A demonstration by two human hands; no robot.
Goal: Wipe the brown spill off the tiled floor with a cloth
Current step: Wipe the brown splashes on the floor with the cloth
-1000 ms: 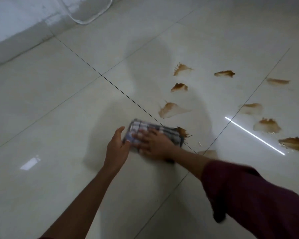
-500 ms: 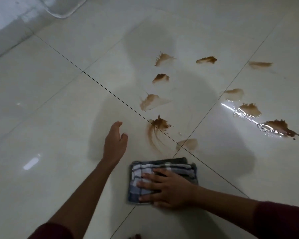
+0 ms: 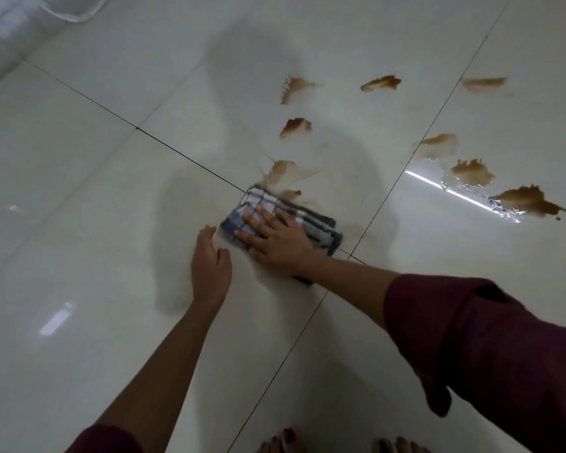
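Mid-wipe: right hand [image 3: 280,246] pressed flat, fingers spread, on folded cloth [image 3: 321,228] at the nearest brown spill [image 3: 280,173]; left hand [image 3: 209,259] open, empty beside the cloth; farther splashes likely next.

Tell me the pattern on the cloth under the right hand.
Checked: white and blue-grey squares with dark lines on the cloth, seen in the head view.

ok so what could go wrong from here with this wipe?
1. The folded cloth under the right hand is small next to the many brown splats left; it may saturate and smear, as the faint streak beside it hints.
2. The wet, glossy floor could let the bracing left hand or the bare toes slip.
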